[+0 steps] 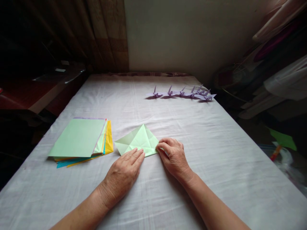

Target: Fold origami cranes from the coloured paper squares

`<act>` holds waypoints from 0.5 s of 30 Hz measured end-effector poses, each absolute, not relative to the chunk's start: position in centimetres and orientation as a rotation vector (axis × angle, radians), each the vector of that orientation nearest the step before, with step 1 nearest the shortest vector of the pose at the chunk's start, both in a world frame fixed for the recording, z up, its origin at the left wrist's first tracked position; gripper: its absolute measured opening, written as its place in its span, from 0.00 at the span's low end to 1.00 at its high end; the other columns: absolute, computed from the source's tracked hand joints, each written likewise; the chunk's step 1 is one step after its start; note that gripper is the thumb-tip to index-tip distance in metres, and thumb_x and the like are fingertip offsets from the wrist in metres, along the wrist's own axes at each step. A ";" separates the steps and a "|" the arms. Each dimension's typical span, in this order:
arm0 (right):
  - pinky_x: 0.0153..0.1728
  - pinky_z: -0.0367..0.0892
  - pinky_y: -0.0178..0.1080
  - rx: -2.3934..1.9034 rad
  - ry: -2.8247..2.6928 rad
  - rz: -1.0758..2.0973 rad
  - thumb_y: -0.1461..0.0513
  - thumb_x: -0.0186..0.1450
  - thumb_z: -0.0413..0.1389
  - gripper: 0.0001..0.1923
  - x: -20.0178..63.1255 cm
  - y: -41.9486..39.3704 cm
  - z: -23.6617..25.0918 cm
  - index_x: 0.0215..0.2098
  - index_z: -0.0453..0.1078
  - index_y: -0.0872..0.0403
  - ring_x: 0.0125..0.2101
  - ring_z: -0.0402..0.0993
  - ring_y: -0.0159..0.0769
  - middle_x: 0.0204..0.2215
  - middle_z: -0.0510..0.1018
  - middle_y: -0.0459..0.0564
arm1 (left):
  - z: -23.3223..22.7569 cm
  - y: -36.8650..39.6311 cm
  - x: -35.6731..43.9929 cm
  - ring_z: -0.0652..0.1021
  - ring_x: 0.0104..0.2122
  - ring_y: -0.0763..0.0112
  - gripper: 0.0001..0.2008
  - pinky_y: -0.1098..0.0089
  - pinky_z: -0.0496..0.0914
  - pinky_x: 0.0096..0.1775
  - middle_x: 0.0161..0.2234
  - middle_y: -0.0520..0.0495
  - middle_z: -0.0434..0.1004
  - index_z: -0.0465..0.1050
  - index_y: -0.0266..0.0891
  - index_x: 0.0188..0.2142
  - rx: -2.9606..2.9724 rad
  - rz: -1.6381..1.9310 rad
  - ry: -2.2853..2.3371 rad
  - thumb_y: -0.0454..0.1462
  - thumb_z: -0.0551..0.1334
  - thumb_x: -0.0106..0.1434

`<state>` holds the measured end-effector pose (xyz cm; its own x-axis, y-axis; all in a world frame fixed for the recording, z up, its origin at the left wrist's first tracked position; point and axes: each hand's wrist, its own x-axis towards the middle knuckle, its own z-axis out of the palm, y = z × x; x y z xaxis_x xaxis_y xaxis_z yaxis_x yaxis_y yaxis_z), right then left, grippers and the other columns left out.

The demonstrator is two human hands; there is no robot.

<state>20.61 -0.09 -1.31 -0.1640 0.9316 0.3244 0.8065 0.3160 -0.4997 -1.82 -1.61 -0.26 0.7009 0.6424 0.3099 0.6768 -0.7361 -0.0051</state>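
Head view: a pale green folded paper point(138, 141) lies flat on the white-clothed bench point(216, 153), just right of a stack of coloured paper sheets point(81, 140). The left hand point(123, 172) presses flat, fingers extended, on its near edge; the right hand point(173, 155) pinches its right corner with curled fingertips. Judging by look, the sheet is light, thin and easily creased (it would slide on cloth), so corners and edges seem the places to hold. Purple paper cranes point(182, 93) stand in a row well beyond
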 end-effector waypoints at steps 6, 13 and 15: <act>0.46 0.55 0.41 -1.542 -2.016 0.266 0.70 0.63 0.53 0.12 20.2 -0.2 -1.2 0.33 0.74 0.48 0.43 0.70 0.37 0.40 0.77 0.46 | -0.7 -1.6 -2.0 0.75 0.55 0.61 0.21 0.60 0.70 0.55 0.56 0.40 0.74 0.69 0.34 0.57 -2.806 -0.477 -1.124 0.29 0.51 0.66; 0.47 0.55 0.43 -1.592 -2.037 0.253 0.65 0.63 0.56 0.05 19.8 -0.4 -0.7 0.35 0.73 0.49 0.43 0.69 0.38 0.41 0.76 0.47 | -0.8 -1.5 -2.1 0.74 0.55 0.61 0.20 0.60 0.71 0.55 0.56 0.41 0.74 0.70 0.34 0.56 -2.828 -0.490 -1.141 0.30 0.51 0.67; 0.46 0.55 0.44 -1.654 -2.017 0.223 0.60 0.62 0.59 0.02 19.1 -0.6 -0.5 0.33 0.72 0.49 0.43 0.68 0.40 0.41 0.75 0.48 | -0.8 -1.5 -2.1 0.74 0.55 0.61 0.21 0.60 0.70 0.56 0.56 0.41 0.73 0.69 0.35 0.57 -2.836 -0.489 -1.147 0.30 0.51 0.67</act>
<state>19.07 -0.57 -0.46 -0.1217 0.9509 0.2846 0.8656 0.2420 -0.4384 -2.11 -1.50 -0.81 0.6764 0.6705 0.3050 0.6842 -0.7252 0.0770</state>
